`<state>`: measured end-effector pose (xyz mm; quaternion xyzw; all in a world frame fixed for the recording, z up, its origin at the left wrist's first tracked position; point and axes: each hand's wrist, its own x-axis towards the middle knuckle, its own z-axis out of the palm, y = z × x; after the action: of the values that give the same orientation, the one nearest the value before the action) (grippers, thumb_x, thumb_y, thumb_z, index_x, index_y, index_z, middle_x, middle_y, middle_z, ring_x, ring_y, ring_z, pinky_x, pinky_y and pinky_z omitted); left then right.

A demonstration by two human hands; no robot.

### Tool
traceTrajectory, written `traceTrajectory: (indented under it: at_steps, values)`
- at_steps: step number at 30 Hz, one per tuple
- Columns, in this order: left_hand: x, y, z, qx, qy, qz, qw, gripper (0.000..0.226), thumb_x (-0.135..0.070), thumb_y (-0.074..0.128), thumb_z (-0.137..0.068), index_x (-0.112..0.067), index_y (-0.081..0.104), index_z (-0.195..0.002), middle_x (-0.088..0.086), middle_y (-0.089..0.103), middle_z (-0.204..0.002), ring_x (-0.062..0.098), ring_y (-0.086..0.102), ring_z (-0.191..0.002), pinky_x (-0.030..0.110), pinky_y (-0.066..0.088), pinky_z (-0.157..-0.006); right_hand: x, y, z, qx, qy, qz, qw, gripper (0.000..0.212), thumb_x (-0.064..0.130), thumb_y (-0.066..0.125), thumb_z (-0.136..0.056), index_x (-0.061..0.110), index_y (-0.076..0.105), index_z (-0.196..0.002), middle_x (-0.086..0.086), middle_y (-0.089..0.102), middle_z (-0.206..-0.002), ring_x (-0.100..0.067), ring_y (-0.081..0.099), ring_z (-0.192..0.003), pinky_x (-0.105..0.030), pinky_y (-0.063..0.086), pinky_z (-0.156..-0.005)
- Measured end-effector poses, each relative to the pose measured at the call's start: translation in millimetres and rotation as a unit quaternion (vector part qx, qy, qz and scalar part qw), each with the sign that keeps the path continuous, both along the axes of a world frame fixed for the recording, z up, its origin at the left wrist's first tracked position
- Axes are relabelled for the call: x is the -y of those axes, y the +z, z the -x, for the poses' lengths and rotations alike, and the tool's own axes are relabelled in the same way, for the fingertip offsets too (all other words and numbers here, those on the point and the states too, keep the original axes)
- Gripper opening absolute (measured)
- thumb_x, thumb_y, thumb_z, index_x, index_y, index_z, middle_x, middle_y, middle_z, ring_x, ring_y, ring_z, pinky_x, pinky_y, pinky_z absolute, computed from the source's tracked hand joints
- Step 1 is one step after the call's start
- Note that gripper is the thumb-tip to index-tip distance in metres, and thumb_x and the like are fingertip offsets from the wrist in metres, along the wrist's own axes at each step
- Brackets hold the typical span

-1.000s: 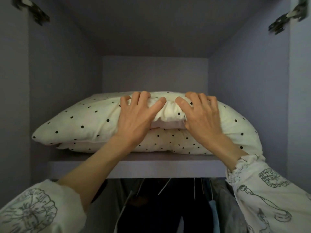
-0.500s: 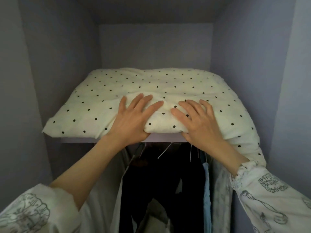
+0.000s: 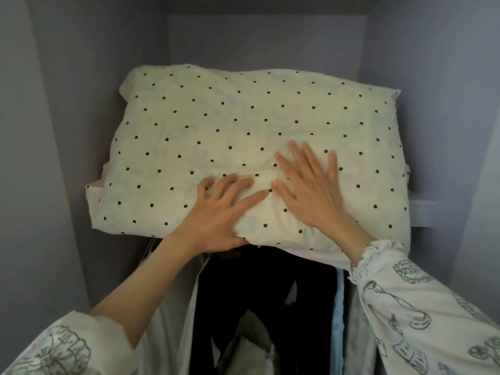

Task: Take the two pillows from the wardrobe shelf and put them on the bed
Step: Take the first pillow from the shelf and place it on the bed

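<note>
Wardrobe shelf (image 3: 422,209), pillow (image 3: 243,125) overhanging edge, both hands on top

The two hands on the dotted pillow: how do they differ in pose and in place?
The left hand lies at the front edge of the polka-dot pillow, its thumb tucked under that edge; the right hand lies wholly on top. The left hand's fingers bend into the fabric, while the right hand's are straight and spread. The left hand also sits nearer the camera. Both touch the pillow near its front middle.
</note>
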<state>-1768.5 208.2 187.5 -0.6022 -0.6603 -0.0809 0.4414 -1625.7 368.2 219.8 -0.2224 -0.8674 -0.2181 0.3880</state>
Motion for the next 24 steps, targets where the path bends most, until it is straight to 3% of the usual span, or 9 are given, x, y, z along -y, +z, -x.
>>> traceTrajectory:
  at_steps: [2, 7, 15, 18, 24]
  values:
    - [1.6, 7.1, 8.6, 0.005, -0.031, 0.017, 0.999, 0.077, -0.072, 0.042, -0.074, -0.032, 0.036, -0.140, 0.005, 0.042, -0.144, 0.032, 0.036, -0.130, 0.058, 0.023, -0.101, -1.3, 6.3, 10.4, -0.021, -0.013, -0.003, 1.000, 0.061, 0.056, 0.013, -0.090, 0.031, 0.012, -0.146, 0.000, 0.003, -0.158, -0.022, -0.002, -0.144, -0.063, -0.003, -0.108]
    - [-6.9, 38.0, 30.2, 0.055, -0.027, -0.043, 0.997, 0.057, -0.058, 0.026, -0.089, -0.034, 0.033, -0.141, 0.000, 0.027, -0.153, 0.029, 0.018, -0.141, 0.063, 0.007, -0.107, -2.2, -1.6, 22.2, -0.042, -0.017, -0.042, 0.998, 0.059, 0.052, 0.019, -0.092, 0.029, 0.016, -0.146, -0.003, 0.010, -0.157, -0.025, 0.003, -0.144, -0.068, -0.001, -0.106]
    - [-49.5, 115.4, 49.1, 0.041, 0.045, -0.084, 0.995, 0.068, -0.068, 0.014, -0.083, -0.040, 0.012, -0.145, 0.001, 0.006, -0.158, 0.029, 0.000, -0.144, 0.066, 0.000, -0.106, -7.1, -24.2, 16.1, -0.079, -0.005, -0.072, 0.994, 0.058, 0.054, 0.026, -0.093, 0.028, 0.023, -0.145, -0.002, 0.018, -0.155, -0.025, 0.011, -0.143, -0.067, 0.004, -0.107]
    - [-58.9, 121.3, 48.1, 0.047, 0.053, -0.095, 0.993, 0.067, -0.068, 0.017, -0.084, -0.038, 0.017, -0.144, 0.002, 0.013, -0.156, 0.028, 0.005, -0.143, 0.065, 0.001, -0.107, -8.8, -31.9, 13.8, -0.086, -0.003, -0.079, 0.993, 0.058, 0.053, 0.029, -0.093, 0.027, 0.026, -0.145, -0.002, 0.020, -0.155, -0.025, 0.013, -0.143, -0.067, 0.004, -0.107]
    - [-51.8, 85.9, 41.0, 0.046, 0.029, -0.106, 0.993, 0.065, -0.065, 0.028, -0.082, -0.026, 0.047, -0.131, 0.009, 0.047, -0.134, 0.029, 0.039, -0.126, 0.054, 0.019, -0.105, -9.7, -25.9, 14.3, -0.082, 0.001, -0.060, 0.995, 0.056, 0.054, 0.025, -0.093, 0.028, 0.031, -0.142, -0.002, 0.025, -0.153, -0.024, 0.017, -0.142, -0.067, 0.005, -0.107]
